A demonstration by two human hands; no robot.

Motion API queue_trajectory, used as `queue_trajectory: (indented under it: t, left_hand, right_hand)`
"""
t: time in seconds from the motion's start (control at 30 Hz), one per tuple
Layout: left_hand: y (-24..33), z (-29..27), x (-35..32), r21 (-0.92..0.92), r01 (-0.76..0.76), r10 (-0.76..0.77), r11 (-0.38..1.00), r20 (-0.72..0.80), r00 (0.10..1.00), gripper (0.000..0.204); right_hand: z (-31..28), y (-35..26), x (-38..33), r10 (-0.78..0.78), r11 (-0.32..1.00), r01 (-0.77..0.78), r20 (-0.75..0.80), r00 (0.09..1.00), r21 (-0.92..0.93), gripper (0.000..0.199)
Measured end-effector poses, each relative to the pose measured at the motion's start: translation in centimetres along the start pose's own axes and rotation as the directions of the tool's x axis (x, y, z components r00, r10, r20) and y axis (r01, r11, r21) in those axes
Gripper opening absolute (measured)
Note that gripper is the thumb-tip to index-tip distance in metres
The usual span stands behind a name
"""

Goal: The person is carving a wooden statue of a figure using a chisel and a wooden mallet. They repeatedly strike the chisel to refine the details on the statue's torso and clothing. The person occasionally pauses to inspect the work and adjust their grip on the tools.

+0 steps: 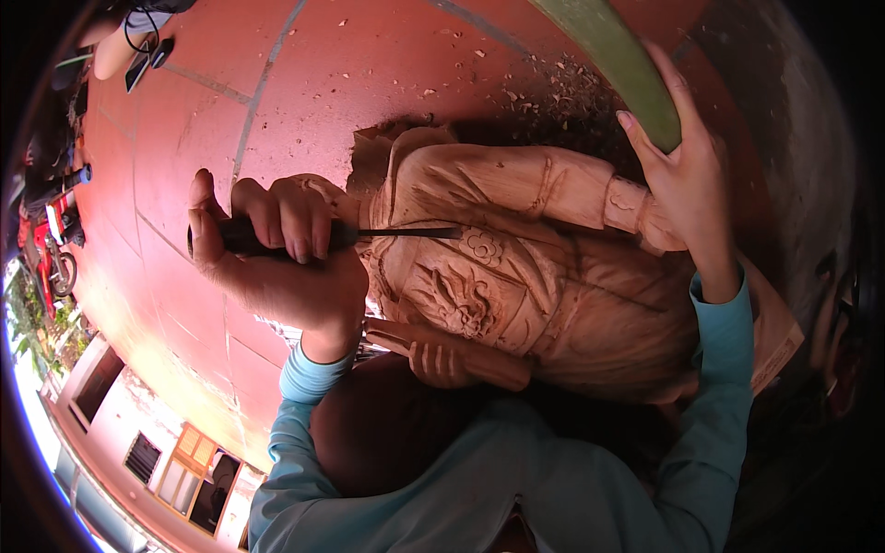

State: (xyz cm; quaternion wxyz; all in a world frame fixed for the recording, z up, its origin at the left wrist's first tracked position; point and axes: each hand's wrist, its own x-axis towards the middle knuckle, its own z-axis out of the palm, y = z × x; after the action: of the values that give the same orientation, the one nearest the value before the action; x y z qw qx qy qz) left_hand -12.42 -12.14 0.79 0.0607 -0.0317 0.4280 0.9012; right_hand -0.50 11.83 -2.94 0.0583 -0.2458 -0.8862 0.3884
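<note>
A carved wooden statue of a robed figure lies across the middle, with a relief creature and a flower on its chest. My left hand is closed around the dark handle of a chisel. Its thin metal blade points right, and the tip overlaps the statue's chest by the flower; whether it touches cannot be told. At the upper right my right hand grips the lower end of a long, curved green object, thumb on one side and fingers on the other. The object's far end runs out of view.
Wood chips lie on the red tiled floor beyond the statue. At the upper left is another person's leg. A red motorbike stands at the far left, and a building with a doorway at the lower left.
</note>
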Motion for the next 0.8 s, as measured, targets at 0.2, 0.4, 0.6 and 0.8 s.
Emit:
queue_trajectory:
  t: [0.2, 0.4, 0.6, 0.8]
  left_hand:
    - [0.6, 0.1, 2.9, -0.168, 0.156, -0.165, 0.973, -0.044, 0.985, 0.027]
    - [-0.9, 1.2, 3.6, 0.116, 0.162, -0.17, 0.98, 0.06, 0.984, 0.026]
    - [-1.2, 0.7, 3.7, 0.135, 0.195, -0.203, 0.972, 0.047, 0.978, 0.028]
    - [-1.3, 0.2, 3.5, 0.101, 0.204, -0.215, 0.974, 0.114, 0.97, 0.029]
  right_hand:
    - [-0.4, -0.3, 0.0, -0.018, 1.0, 0.018, -0.002, 1.0, 0.016, 0.054]
    - [0.1, -0.5, -0.1, -0.042, 0.987, 0.043, -0.014, 0.999, 0.156, 0.055]
    - [0.2, -0.5, 0.1, -0.083, 0.985, 0.087, -0.034, 0.996, 0.148, 0.055]
    - [0.4, -0.1, 0.2, -0.096, 0.984, 0.102, -0.048, 0.994, 0.145, 0.055]
